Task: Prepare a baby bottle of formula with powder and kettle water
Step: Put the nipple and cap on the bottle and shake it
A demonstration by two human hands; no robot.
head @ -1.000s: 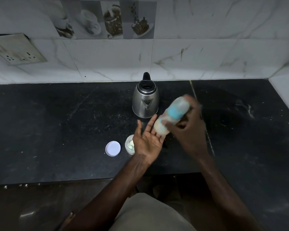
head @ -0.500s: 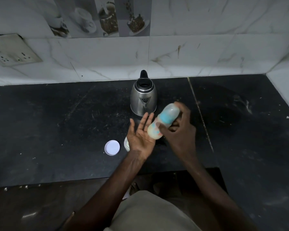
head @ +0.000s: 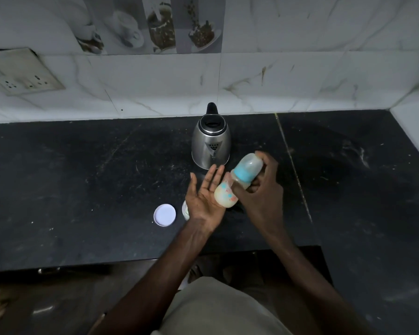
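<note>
Right hand (head: 261, 193) gripping tilted baby bottle (head: 242, 174) (print unreadable), base by spread left hand (head: 203, 200)

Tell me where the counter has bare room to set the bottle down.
Bare counter spreads left of the kettle and the white lid, and right of the right hand up to the side wall. It is crowded between the kettle, the lid, the jar and the left hand.

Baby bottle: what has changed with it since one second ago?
The right hand, still gripping, lowered the blue-collared clear baby bottle until its base met the palm of the open left hand. That hand now hides more of the small jar. The steel kettle and the round white lid stayed put.
</note>
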